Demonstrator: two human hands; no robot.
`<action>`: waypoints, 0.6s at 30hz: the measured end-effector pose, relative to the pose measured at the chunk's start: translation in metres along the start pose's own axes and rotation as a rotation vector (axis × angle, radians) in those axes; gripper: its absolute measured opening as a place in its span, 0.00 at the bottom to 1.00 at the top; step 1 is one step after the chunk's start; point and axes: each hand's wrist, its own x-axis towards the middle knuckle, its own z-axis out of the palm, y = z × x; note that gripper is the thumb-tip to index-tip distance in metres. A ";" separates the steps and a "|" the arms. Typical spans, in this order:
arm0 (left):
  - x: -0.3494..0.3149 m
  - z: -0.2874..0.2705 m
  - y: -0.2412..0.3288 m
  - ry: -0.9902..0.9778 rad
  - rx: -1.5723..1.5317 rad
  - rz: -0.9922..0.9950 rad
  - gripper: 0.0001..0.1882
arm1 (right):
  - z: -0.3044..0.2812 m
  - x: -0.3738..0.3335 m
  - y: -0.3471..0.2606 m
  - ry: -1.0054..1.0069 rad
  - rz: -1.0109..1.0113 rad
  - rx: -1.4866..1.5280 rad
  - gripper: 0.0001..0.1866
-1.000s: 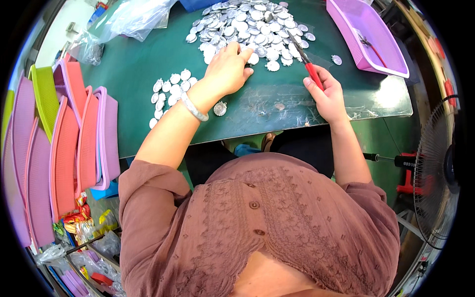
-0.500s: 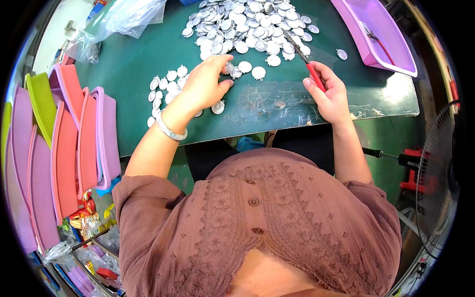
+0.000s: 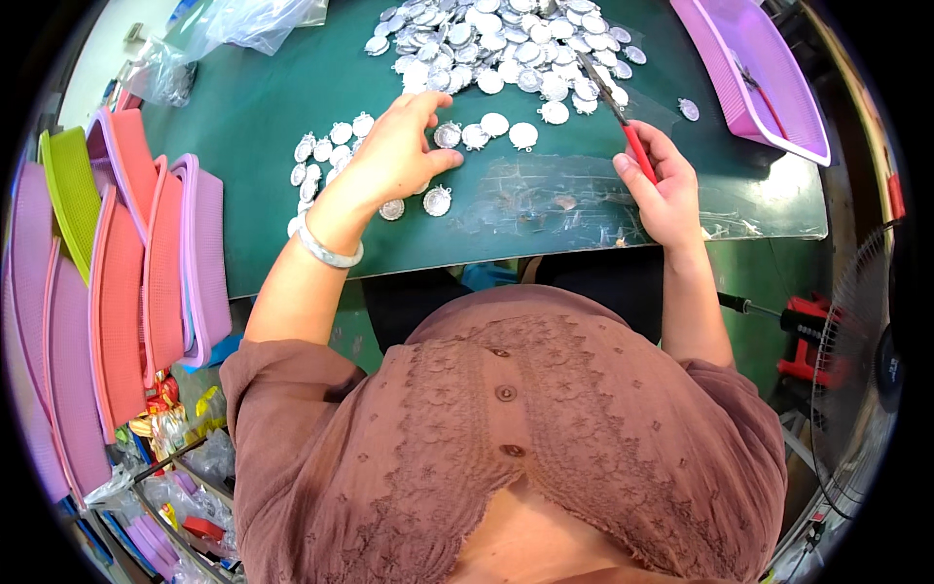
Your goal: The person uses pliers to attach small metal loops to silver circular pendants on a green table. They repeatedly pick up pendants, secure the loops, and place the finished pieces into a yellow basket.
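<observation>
Apparently light, stiff silver pendants (image 3: 494, 125), best pinched by their rims
Left hand (image 3: 394, 148) spread beside them, right hand (image 3: 669, 195) closed round red-handled pliers (image 3: 636, 146)

The person's bare left hand (image 3: 392, 154), whose fingers were at the near edge of the heap of round silver-coloured metal discs (image 3: 493, 44) a second ago, has drawn back leftward, clear of it. Four loose silver-coloured discs (image 3: 494, 125) now lie in a row on the dark green surface (image 3: 258, 195), apart from the heap; half a second ago the two nearest the hand were bunched together, and now a gap parts them. The hand now covers part of the small disc cluster (image 3: 323, 150), and a round silver-coloured disc (image 3: 391, 209), unseen a second ago, shows beside the wrist.
</observation>
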 end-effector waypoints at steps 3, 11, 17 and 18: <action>-0.001 -0.004 -0.009 -0.023 0.044 -0.008 0.28 | 0.001 -0.001 0.001 0.005 0.002 0.002 0.19; -0.001 -0.004 -0.001 -0.046 0.158 -0.086 0.21 | 0.001 0.000 0.001 0.003 0.005 -0.018 0.19; -0.014 -0.005 -0.006 0.033 0.206 -0.027 0.25 | 0.001 -0.001 0.001 0.004 0.018 -0.002 0.19; -0.016 -0.005 -0.008 0.041 0.198 -0.012 0.25 | 0.001 -0.001 0.000 0.001 0.027 0.001 0.19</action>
